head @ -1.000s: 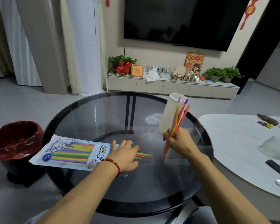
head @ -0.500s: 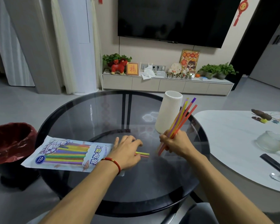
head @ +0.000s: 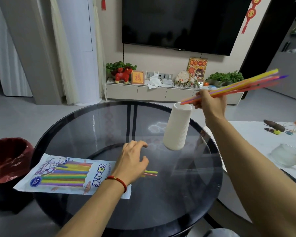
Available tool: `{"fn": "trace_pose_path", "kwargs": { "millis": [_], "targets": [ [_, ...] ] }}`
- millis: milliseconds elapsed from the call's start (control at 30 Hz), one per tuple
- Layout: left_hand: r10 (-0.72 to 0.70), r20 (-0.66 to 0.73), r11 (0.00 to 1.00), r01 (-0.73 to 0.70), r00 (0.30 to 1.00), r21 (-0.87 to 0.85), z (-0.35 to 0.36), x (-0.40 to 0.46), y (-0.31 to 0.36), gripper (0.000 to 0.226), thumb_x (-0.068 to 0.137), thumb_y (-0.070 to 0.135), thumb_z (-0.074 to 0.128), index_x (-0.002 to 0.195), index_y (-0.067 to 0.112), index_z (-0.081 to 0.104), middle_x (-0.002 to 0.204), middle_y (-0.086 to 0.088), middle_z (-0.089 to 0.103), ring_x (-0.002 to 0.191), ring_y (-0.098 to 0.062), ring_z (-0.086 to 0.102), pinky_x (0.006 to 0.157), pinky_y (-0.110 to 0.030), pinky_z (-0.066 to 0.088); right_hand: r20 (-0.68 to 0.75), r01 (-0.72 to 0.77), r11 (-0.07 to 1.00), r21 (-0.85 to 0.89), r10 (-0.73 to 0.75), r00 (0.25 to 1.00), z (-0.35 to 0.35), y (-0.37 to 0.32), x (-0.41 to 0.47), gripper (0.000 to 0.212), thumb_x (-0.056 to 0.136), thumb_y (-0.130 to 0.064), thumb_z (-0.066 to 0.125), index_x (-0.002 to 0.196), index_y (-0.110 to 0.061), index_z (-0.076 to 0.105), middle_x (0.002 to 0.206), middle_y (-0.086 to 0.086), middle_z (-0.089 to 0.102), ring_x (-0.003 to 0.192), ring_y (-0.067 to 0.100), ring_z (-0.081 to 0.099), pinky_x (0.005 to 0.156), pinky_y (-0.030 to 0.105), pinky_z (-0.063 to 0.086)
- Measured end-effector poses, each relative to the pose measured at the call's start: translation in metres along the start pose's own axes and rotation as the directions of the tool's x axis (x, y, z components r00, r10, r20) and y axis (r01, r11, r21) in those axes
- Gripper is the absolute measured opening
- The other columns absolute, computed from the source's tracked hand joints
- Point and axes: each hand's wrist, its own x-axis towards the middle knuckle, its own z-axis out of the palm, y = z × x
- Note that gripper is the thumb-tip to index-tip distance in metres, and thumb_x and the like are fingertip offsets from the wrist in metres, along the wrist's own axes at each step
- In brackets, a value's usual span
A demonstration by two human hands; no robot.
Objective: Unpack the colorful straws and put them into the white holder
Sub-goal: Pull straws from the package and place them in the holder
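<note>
Right hand: the right hand [head: 210, 104], raised at the far right, has its fingers [head: 198, 96] clenched around a bundle of colorful straws [head: 237, 85].
Bundle: tilted nearly flat, its lower ends just at the rim of the white holder [head: 177, 126], its long ends fanning up to the right.
Holder: upright on the far right part of the glass counter [head: 178, 194]; no straws can be seen standing in it yet.
Left hand: the left hand [head: 131, 164] rests over the open end of the straw packet [head: 67, 173], fingers loose and curled, grasping nothing.
Packet: lies flat at the near left; many straws show through it, and a few straw tips [head: 150, 173] poke out to the right of the hand.
Progress: early, by my judgement. One bundle is out and about to go in; most straws remain packed.
</note>
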Motion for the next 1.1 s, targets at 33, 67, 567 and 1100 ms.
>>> {"fn": "trace_pose_path", "kwargs": {
  "millis": [33, 67, 567, 1100],
  "targets": [
    [-0.002, 0.001, 1.0, 0.002, 1.0, 0.005, 0.0, 0.0, 0.0, 0.035, 0.09, 0.02, 0.056, 0.125, 0.026, 0.054, 0.127, 0.004, 0.053, 0.122, -0.013, 0.041, 0.096, -0.022, 0.033, 0.018, 0.031, 0.996, -0.088, -0.03, 0.999, 0.004, 0.002, 0.006, 0.015, 0.081, -0.016, 0.065, 0.072, -0.007, 0.072, 0.062, 0.014, 0.073, 0.051, 0.025, 0.067, 0.065, 0.044, 0.061],
    [-0.003, 0.001, 1.0, 0.003, 1.0, 0.009, -0.001, 0.001, 0.0, 0.035, 0.091, 0.02, 0.055, 0.125, 0.026, 0.054, 0.127, 0.004, 0.053, 0.122, -0.013, 0.041, 0.097, -0.024, 0.034, 0.044, 0.05, 0.983, -0.179, -0.043, 0.998, 0.007, 0.004, 0.009, 0.016, 0.081, -0.018, 0.064, 0.069, -0.01, 0.072, 0.063, 0.015, 0.074, 0.052, 0.026, 0.067, 0.069, 0.047, 0.062],
    [-0.012, 0.045, 0.998, 0.01, 0.999, 0.054, -0.011, -0.003, 0.003, 0.039, 0.091, 0.022, 0.054, 0.129, 0.027, 0.051, 0.131, 0.003, 0.051, 0.126, -0.015, 0.038, 0.103, -0.032, 0.039, 0.283, -0.066, 0.932, -0.357, 0.175, 0.943, 0.026, 0.01, 0.027, 0.038, 0.082, -0.037, 0.085, 0.1, -0.007, 0.069, 0.091, 0.011, 0.061, 0.082, 0.022, 0.056, 0.065, 0.03, 0.043],
    [-0.228, 0.61, 0.83, -0.176, 0.759, 0.529, -0.043, -0.017, -0.047, 0.142, 0.053, 0.073, 0.072, 0.152, 0.032, -0.022, 0.157, -0.004, 0.024, 0.149, -0.022, 0.012, 0.117, -0.066, -0.006, 0.496, 0.243, 0.885, -0.396, -0.016, 0.868, -0.005, 0.063, -0.152, 0.025, 0.1, -0.033, 0.057, 0.086, -0.018, 0.072, 0.083, 0.0, 0.074, 0.075, 0.018, 0.067, 0.067, 0.033, 0.057]
  ]
}}
